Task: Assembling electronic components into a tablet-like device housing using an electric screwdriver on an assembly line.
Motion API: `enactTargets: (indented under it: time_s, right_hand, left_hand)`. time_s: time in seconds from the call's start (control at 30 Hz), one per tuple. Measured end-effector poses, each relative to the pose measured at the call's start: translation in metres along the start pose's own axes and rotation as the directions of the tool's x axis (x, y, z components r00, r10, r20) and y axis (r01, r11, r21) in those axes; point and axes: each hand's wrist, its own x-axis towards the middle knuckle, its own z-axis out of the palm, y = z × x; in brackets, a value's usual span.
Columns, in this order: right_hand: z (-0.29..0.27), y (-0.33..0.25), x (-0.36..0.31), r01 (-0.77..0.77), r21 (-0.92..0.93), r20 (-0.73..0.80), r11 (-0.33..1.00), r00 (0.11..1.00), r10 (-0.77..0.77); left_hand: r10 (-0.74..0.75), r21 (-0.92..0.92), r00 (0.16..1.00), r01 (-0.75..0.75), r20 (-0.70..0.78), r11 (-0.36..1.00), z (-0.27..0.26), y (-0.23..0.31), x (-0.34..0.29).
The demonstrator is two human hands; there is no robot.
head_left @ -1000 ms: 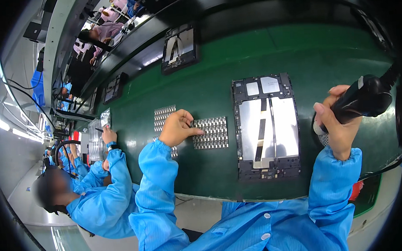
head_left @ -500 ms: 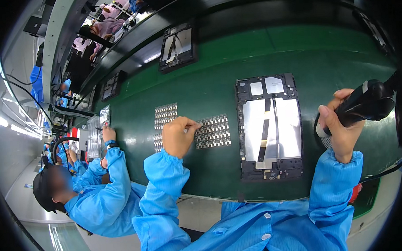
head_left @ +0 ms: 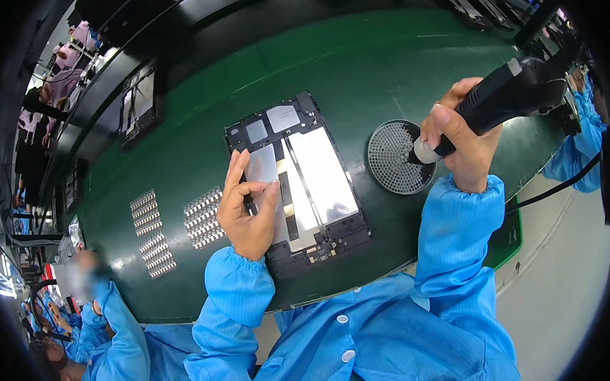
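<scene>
My left hand [head_left: 248,218] is over the left side of an opened tablet housing [head_left: 328,183] with silvery panels, black frame and dark ribbon strips. Its thumb and index fingertip pinch together while the other fingers are raised; whatever is between them is too small to make out. My right hand [head_left: 466,141] grips a thick black hand tool [head_left: 500,96] with a pale collar. The tool's tip points down at the edge of a round grey dish [head_left: 391,159] with a grid of holes. Whether tip and dish touch, I cannot tell.
Sheets of small metallic pieces [head_left: 204,217] lie left of the housing, with more sheets [head_left: 153,253] further left. Another tablet housing [head_left: 139,105] stands at the back left. A co-worker's blue sleeve [head_left: 121,311] is at the left; a cable [head_left: 553,190] hangs on the right.
My view has swung right. My left hand has moved from the sheet of small pieces onto the tablet housing. The right hand's tool tip has come to the now visible grid dish.
</scene>
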Motion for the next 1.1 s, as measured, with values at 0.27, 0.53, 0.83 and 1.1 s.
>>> enactTargets:
  time_s: [0.27,0.53,0.83,1.1]
  right_hand:
    - [0.009,0.02,-0.015,-0.048,0.001,0.009,0.999,0.999,0.048]
    - [0.028,0.031,-0.026,-0.064,-0.003,0.054,0.998,0.996,0.065]
    - [0.034,0.034,-0.026,-0.06,-0.033,0.071,0.998,0.996,0.062]
    - [0.031,0.038,-0.025,-0.076,-0.022,0.086,0.997,0.993,0.078]
  left_hand:
    - [0.025,0.114,0.995,-0.037,0.1,0.993,0.013,0.005,-0.009]
    - [0.055,0.111,0.996,-0.062,0.067,0.992,0.006,0.002,-0.009]
    - [0.068,0.138,0.995,-0.077,0.071,0.987,-0.011,0.019,-0.017]
    - [-0.032,0.087,0.999,0.031,0.01,0.996,-0.027,0.007,-0.019]
